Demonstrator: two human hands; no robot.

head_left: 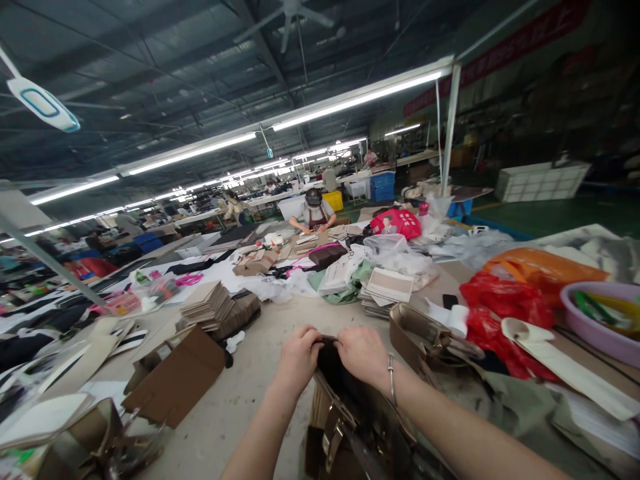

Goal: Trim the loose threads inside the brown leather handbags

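A dark brown handbag (353, 427) with metal buckles stands on the worktable (260, 393) right in front of me. My left hand (299, 357) and my right hand (364, 353) are both closed on its top edge, fingers curled over the rim, side by side. A thin bracelet rings my right wrist. What lies inside the bag is hidden.
Brown folded card (177, 380) and a stack of card pieces (213, 307) lie to the left. A bronze bag (430, 337), red plastic bags (500, 310) and a purple basin (600, 320) sit to the right. A person (314, 213) works at the table's far end.
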